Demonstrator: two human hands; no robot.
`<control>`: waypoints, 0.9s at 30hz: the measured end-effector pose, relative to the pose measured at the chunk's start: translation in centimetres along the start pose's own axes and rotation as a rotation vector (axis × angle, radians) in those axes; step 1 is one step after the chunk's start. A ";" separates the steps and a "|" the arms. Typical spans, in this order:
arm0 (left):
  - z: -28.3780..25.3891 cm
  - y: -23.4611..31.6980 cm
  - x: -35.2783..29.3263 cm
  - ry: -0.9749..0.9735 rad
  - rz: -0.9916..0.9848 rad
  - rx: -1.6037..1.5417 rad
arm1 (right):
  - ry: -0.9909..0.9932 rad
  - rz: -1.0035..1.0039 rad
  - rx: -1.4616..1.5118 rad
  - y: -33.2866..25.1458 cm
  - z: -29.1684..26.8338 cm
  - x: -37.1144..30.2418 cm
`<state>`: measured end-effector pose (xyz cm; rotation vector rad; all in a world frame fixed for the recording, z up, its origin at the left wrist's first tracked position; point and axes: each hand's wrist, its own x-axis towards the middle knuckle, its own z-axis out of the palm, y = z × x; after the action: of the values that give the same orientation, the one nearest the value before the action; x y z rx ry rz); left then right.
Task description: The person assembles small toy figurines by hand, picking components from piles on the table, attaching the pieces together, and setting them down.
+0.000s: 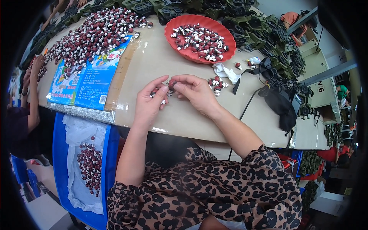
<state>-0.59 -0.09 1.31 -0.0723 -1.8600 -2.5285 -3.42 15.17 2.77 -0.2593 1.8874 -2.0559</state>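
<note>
My left hand (148,99) and my right hand (198,92) meet over the table, fingertips pinched together. Between them is a small dark red and white figure (172,83), partly covered by the fingers. More red and white bits show beside the left thumb and under that palm; I cannot tell whether they are held or lie on the table. Just right of my right hand lies a little cluster of the same figures (217,85). Beyond my hands, a red scalloped bowl (180,21) holds many of them.
A big heap of figures (96,32) spreads over a blue printed sheet (86,86) at left. Dark green toy vehicles (251,25) crowd the back and right. A crumpled white tissue (225,73), black bag (280,107) and cable sit right. Below left stands a blue bin (111,149). Another person's arm (33,96) reaches in.
</note>
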 end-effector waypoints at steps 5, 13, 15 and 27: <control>0.0 0.0 -0.1 -0.032 -0.022 0.086 | -0.018 -0.005 0.166 0.6 0.0 -0.1; -0.3 0.1 0.0 -0.044 -0.038 0.033 | 0.012 -0.113 -0.039 -0.1 0.7 -0.8; -0.3 0.2 -0.1 -0.041 -0.040 0.037 | 0.015 -0.125 -0.070 -0.1 0.7 -0.9; -0.5 0.2 0.0 -0.056 -0.047 0.036 | 0.035 -0.101 -0.007 -0.2 0.8 -0.9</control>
<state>-0.61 -0.59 1.38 -0.1012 -1.9493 -2.5477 -2.28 14.77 3.17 -0.3293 1.9390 -2.1325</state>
